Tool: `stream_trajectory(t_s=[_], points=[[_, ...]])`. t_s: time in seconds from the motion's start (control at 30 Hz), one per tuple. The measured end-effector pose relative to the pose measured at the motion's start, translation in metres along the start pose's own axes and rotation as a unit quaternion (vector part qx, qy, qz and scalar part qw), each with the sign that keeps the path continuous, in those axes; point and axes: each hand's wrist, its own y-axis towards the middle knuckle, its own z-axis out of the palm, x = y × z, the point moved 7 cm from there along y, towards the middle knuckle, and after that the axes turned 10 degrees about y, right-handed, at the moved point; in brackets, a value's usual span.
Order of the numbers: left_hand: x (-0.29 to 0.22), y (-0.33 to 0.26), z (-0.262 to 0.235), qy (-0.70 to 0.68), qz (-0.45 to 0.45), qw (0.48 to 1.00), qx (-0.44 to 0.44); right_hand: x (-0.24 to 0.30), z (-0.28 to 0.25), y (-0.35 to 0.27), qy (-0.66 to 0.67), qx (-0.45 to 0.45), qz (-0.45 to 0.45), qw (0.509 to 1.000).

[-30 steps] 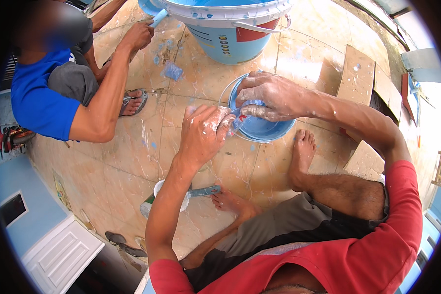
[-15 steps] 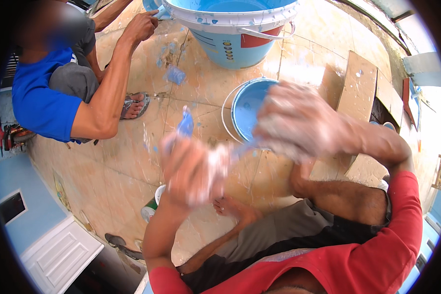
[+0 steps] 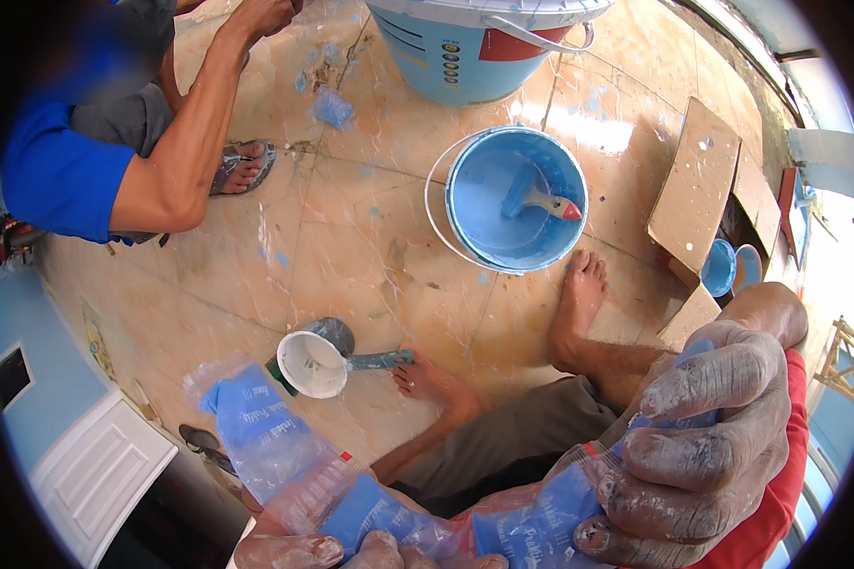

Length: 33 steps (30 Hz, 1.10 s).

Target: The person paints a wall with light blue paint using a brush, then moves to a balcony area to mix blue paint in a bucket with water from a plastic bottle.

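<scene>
A strip of clear plastic sachets with blue contents stretches across the lower part of the view. My right hand, coated with whitish residue, is closed round its right end. At the bottom edge, the fingertips of my left hand curl over the strip's middle; the rest of that hand is cut off. Beyond my hands stands a small bucket of blue paint, its wire handle lowered to the left. A paintbrush rests in it, blue on the bristles.
A large pale-blue bucket stands at the far side. A co-worker in blue squats at the far left. A white dipper lies near my left foot. An opened cardboard box is at the right. A blue scrap lies on the tiles.
Both hands have come down and nearer, spreading the strip across the view. My right hand has moved off the small bucket, uncovering the brush. The co-worker and large bucket sit slightly farther up the view.
</scene>
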Motion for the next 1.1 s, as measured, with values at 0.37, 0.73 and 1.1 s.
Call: stream_trajectory(t_s=[0.37,0.73,1.1], points=[[0.075,-0.003,0.031,-0.022,-0.105,0.991,0.079,-0.064,0.016,-0.005,0.013,0.028,0.121,0.992],[0.106,-0.017,0.171,-0.279,-0.256,0.918,0.120,-0.154,0.052,-0.054,0.124,0.156,0.370,0.907],[0.111,-0.012,0.165,-0.175,-0.247,0.952,-0.037,-0.177,0.060,-0.071,0.278,0.033,0.529,0.801]])
